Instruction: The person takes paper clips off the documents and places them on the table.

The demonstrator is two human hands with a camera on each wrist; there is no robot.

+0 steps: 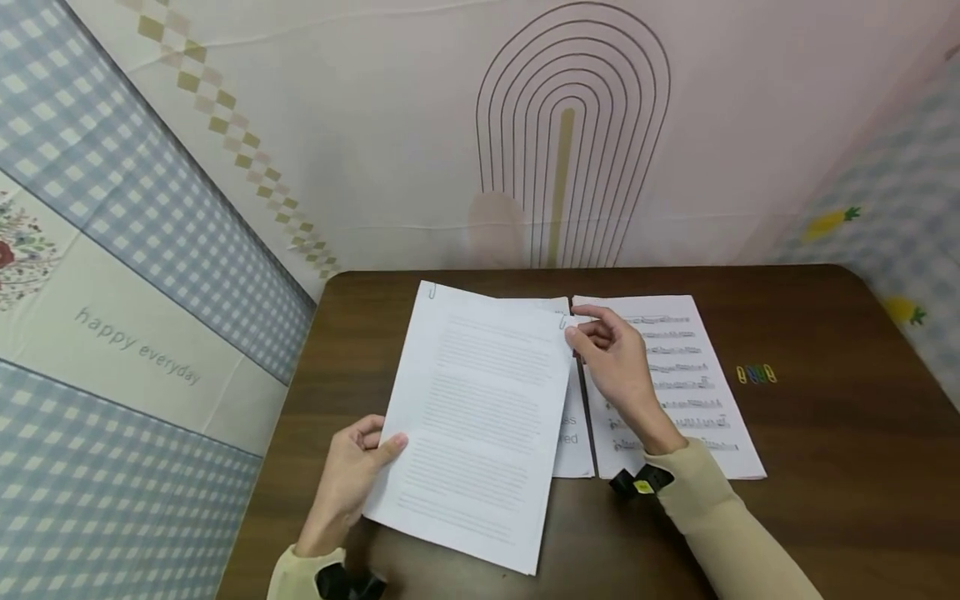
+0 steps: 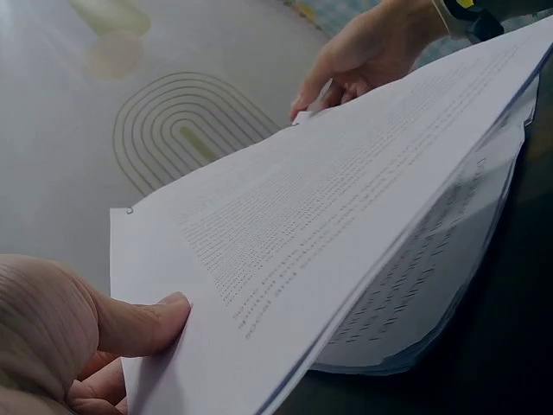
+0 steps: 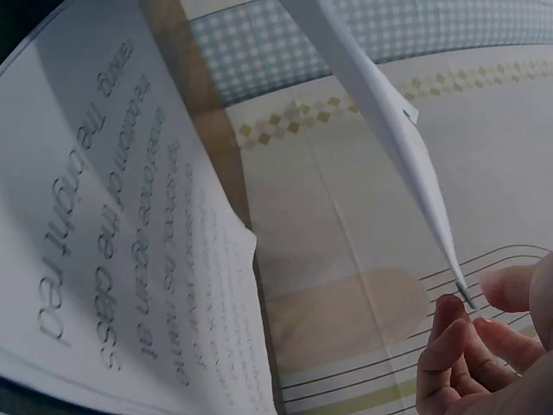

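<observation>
White rectangular printed paper sheaf [image 1: 472, 425], left hand [image 1: 351, 468] pinching its left edge, right hand [image 1: 621, 367] pinching its upper-right corner

Left hand [image 1: 351, 468] sits low, right hand [image 1: 619, 360] higher, fingers [image 3: 445, 341] bent.

A white sheaf of printed pages [image 1: 480, 425] is leaning, raised and tilted, across the frame's lower centre; paper clips [image 1: 432, 292] are gripping its upper-left and upper-right corners.
</observation>
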